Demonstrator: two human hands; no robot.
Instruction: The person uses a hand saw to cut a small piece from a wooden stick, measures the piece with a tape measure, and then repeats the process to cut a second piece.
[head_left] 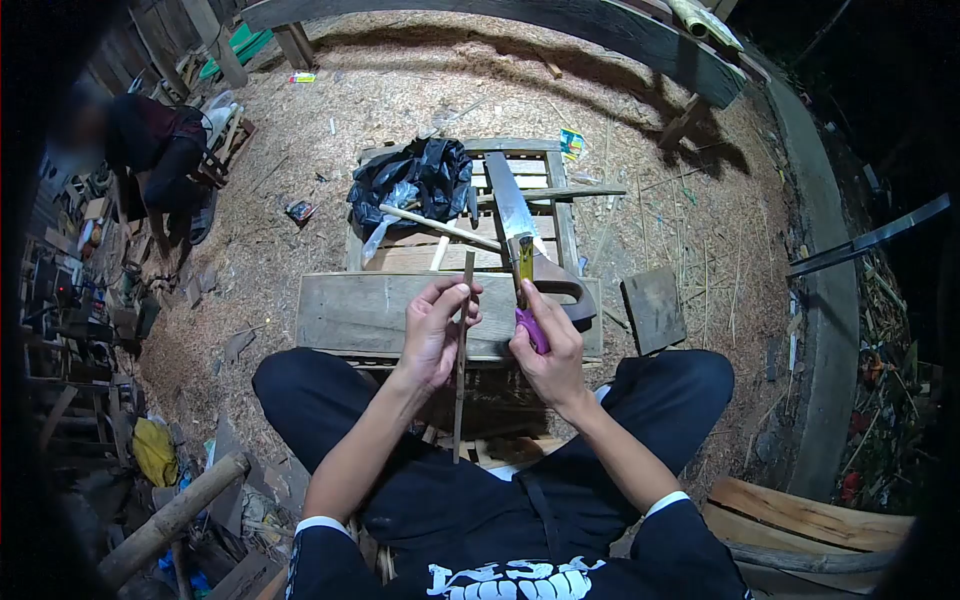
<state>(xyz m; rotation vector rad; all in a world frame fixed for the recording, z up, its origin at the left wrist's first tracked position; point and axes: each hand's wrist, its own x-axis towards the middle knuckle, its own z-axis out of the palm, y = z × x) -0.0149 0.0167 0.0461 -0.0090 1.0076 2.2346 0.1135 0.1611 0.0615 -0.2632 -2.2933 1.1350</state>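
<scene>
Upright between the fingers of my left hand [437, 325] is a thin wooden strip [460, 385], held near its upper part. My right hand [553, 350] is closed around a cutter with a purple grip [533, 330] and a yellow upper part; its tip points away from me. Just beyond my right hand lies a handsaw [511, 200] with a dark handle, partly hidden by the cutter. A wide board [345, 312] lies across the near side of a low slatted wooden frame [552, 165]. On the frame rest a black plastic bag [425, 180] and thin sticks.
A person [165, 150] crouches at the left among tools and scraps. A small square board [654, 310] lies right of the frame. A long beam [560, 25] spans the far side. Bamboo poles [175, 520] lie lower left, curved planks [810, 525] lower right.
</scene>
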